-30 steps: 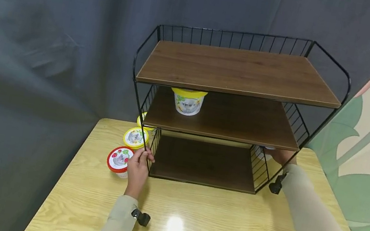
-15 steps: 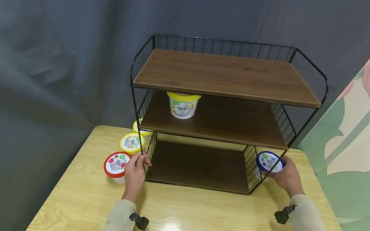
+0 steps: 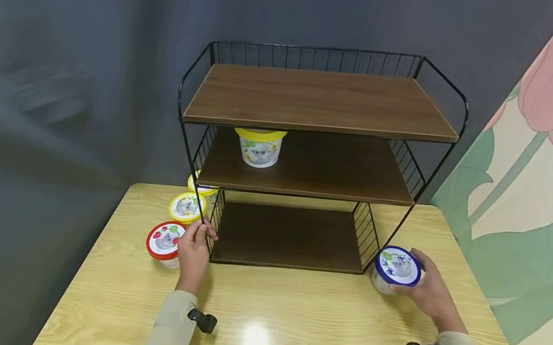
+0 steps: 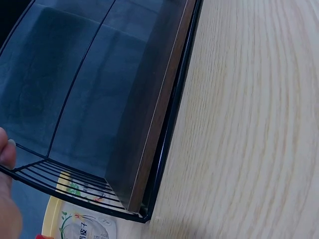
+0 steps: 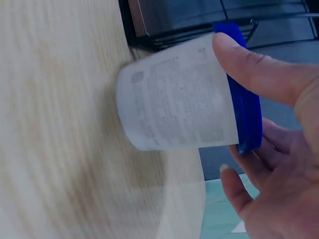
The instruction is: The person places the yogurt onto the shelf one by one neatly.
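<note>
My right hand [image 3: 430,288] grips a white tub with a blue lid [image 3: 396,267] by its rim, thumb on the near side, at the rack's front right corner. The right wrist view shows the printed side of this tub [image 5: 174,97] close over the table. My left hand [image 3: 195,250] holds the front left upright of a three-tier black wire rack [image 3: 295,191] with brown boards. Its fingertips [image 4: 7,149] show at the wire in the left wrist view. A yellow-lidded tub [image 3: 260,148] stands on the middle shelf, at the left.
A red-lidded tub [image 3: 166,241] and two yellow-lidded tubs, the nearer one [image 3: 187,207] fully in view, stand on the wooden table [image 3: 316,332] left of the rack. A dark curtain [image 3: 84,42] hangs behind; a floral panel [image 3: 539,180] borders the right.
My right hand has brought the blue-lidded tub from behind the rack's right side forward to its front corner. The left hand keeps its hold on the upright. The head view has shifted.
</note>
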`<state>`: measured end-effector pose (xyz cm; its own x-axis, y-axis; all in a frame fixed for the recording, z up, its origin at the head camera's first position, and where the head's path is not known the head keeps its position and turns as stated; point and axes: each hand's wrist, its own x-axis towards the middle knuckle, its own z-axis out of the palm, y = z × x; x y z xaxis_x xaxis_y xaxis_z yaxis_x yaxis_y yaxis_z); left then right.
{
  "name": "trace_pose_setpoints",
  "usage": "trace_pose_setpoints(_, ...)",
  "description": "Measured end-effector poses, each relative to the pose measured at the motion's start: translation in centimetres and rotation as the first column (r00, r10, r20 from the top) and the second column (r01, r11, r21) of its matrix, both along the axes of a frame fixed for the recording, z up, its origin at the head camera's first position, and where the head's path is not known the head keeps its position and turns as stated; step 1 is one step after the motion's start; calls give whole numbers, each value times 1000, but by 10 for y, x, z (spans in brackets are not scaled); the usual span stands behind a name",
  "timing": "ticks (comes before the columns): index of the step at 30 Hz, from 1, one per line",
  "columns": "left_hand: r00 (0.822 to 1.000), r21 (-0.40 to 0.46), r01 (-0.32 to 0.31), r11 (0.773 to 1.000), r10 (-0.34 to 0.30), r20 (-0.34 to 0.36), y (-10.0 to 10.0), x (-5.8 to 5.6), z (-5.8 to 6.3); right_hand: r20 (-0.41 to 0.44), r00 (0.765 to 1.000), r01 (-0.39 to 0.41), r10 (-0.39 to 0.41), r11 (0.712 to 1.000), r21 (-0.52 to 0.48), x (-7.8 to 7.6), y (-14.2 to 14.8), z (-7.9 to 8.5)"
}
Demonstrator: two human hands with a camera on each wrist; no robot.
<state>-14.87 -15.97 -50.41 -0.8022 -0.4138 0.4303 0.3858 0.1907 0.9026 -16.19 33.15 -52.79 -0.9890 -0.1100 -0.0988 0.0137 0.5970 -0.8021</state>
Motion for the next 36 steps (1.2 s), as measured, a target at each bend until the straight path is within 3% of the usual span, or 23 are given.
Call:
trace_pose_setpoints(5,1000,-26,3,1000,-3,25,-5,6,4,-16,980,-201,200,978,-53,21,-3,1)
trace_pose_setpoints(9,999,-34,-4,999,5,40,-5,9,3,-42,924,-382,380,917,-112,30,-1,-3)
trace_pose_setpoints(13,999,-18,0,1000,1,40,-5,7,3,-89,884,-467,459,872,-148,29,-1,-3)
trace_pose_setpoints(17,999,-25,33,999,-32,32,-4,4,4,-88,891,-454,445,874,-175,31,-1,-1)
trace_pose_setpoints(23,1000,-33,13,999,-12,10,-3,4,2,-68,953,-303,296,943,-139,40,-12,-6)
trace_pose_setpoints(26,1000,-48,-6,999,5,-4,-3,4,2,-91,972,-227,217,966,-120,43,-21,-10)
trace_pose_setpoints(31,1000,-54,-1,999,1,2,-4,4,3,-121,984,-143,133,986,-84,46,-32,-10)
trace_pose_setpoints(36,1000,-45,6,999,-5,18,-3,3,2,-172,980,-116,99,989,-88,48,-40,7)
